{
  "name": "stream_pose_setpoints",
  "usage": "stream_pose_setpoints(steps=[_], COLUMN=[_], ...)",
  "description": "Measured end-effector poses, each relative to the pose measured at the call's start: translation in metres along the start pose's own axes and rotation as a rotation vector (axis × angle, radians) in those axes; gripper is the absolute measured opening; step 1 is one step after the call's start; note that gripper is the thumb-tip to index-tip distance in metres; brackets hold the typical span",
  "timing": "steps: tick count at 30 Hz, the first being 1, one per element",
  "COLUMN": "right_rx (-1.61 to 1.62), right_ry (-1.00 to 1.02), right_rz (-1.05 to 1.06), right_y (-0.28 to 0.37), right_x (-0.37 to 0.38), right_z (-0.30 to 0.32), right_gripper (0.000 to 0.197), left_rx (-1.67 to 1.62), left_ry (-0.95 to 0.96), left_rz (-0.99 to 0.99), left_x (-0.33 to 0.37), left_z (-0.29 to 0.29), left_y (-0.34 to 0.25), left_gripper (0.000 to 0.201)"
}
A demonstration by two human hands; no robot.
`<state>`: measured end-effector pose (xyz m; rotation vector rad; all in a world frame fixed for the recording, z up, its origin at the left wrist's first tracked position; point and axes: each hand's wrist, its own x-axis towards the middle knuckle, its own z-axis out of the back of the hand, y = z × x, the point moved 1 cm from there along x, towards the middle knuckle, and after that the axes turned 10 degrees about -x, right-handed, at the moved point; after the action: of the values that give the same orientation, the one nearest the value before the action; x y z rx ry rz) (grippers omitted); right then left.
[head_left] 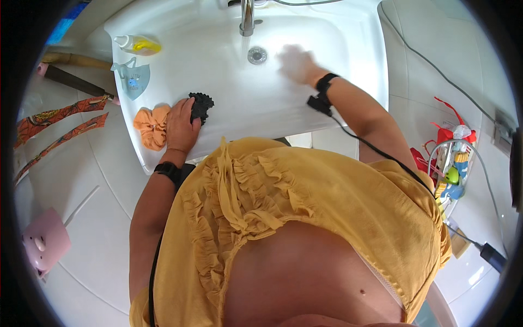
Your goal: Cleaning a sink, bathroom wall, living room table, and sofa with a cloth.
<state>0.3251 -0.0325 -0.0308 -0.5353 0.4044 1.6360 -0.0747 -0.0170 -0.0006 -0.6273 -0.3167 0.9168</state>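
White sink (188, 62) with clear-and-yellow bottle (143, 45), pale blue piece (135, 83), orange scrunchie (151, 128), black scrunchie (203, 107) on its left.

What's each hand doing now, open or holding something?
Left hand: against the black scrunchie; grip unclear.
Right hand: blurred over the sink; can't tell whether open.

A bottle (140, 45) lay at the far left corner of the sink (245, 103), a flat item (134, 82) before it along the left edge, and a scrunchie (150, 131) at the near left corner. The left hand (181, 126) lay between that and another scrunchie (202, 108) to the right. The drain (257, 55) sat before the tap (247, 19) at the far edge, left of the right hand (298, 64).
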Motion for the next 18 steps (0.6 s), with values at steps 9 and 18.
stream_pose_setpoints(steps=[9,18], right_rx=[0.260,0.148], right_ry=[-0.047,0.112], right_rz=[0.401,0.566], right_y=[0.064,0.090], right_x=[0.010,-0.003], right_z=[-0.018,-0.010], right_gripper=[0.054,0.057], left_rx=[0.018,0.037], left_ry=[-0.032,-0.037], left_rz=[-0.050,-0.043], left_x=[-0.001,-0.003], left_z=[-0.001,-0.001], left_y=[0.002,0.003], left_gripper=[0.055,0.054])
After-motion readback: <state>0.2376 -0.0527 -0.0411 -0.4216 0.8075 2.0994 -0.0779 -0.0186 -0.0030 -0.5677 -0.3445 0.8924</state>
